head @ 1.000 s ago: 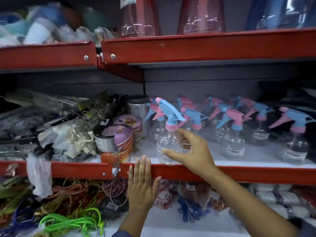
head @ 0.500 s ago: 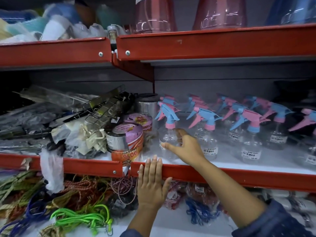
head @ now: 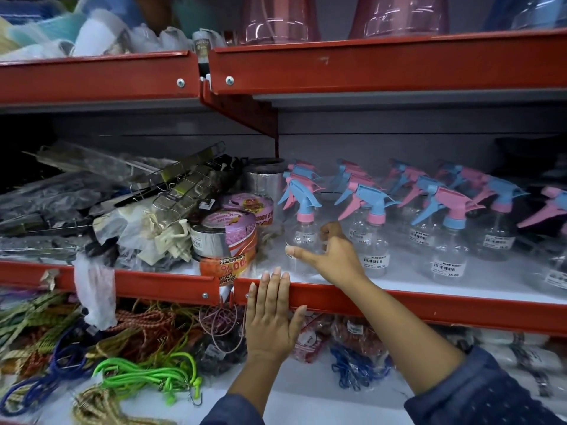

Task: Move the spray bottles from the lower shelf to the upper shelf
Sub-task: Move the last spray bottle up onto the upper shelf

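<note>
Several clear spray bottles [head: 448, 250] with pink and blue trigger heads stand in rows on the middle shelf [head: 429, 308], on its right half. My right hand [head: 334, 256] reaches over the red shelf edge and wraps around the leftmost front bottle [head: 302, 237]: the thumb lies across its front and the fingers curl behind it. That bottle stands upright on the shelf. My left hand [head: 271, 320] lies flat against the red shelf lip, fingers up, holding nothing. The upper shelf [head: 368, 65] runs across the top.
Tape rolls [head: 225, 237] and a foil-wrapped roll [head: 265, 179] sit just left of the held bottle, beside wire clips and plastic bags. Pink translucent containers [head: 279, 16] stand on the upper shelf. Coloured elastic cords [head: 147, 372] fill the shelf below.
My right hand has moved the bottle from the shelf's front edge to farther back, beside the tape rolls. My left hand has stayed on the shelf lip. The view has shifted left.
</note>
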Available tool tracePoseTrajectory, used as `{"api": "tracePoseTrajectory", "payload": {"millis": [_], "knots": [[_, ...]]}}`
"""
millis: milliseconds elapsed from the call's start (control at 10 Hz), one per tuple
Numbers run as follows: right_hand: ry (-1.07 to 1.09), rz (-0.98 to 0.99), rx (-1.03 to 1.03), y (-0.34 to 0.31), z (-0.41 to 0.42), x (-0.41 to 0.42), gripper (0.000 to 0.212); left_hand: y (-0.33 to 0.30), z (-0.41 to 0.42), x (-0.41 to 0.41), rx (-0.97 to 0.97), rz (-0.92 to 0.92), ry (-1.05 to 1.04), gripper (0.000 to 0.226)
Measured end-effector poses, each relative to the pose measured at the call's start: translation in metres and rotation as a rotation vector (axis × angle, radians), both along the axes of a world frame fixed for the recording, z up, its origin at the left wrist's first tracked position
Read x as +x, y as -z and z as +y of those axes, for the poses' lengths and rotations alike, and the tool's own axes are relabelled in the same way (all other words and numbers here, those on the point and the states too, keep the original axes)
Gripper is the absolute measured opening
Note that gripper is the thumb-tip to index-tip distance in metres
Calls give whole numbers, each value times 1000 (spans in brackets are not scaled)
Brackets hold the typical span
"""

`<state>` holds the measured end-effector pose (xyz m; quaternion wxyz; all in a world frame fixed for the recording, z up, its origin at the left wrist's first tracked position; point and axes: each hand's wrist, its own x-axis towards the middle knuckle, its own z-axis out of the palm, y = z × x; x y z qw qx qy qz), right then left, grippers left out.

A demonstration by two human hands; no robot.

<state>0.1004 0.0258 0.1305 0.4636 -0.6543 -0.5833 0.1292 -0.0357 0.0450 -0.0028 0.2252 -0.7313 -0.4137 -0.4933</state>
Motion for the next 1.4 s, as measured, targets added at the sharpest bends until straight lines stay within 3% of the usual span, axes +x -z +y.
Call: {"api": "tracePoseTrajectory", "payload": {"millis": [200,800,1100,1200,1300,1400], "knots": [[2,0,-2,2,3,5,72,-2,-3,-1,-23,1,-2,62],[-251,208,-109,0,-2,10,70,-1,-5,-1,4,-2,-12,58],[-303,214,-179,1,-4,10,89,0,-8,-1,0,5,-9,58],[-130,125,-47,-1,-14,7,83,-2,-20,-2,-34,-36,30,58],[-12,165,115,2,-27,4,64,-29,-28,-3,-104,-196,137,60],[-59,258,111,4,-32,-1,58,-78,-31,-5,-312,-454,277,69]]}}
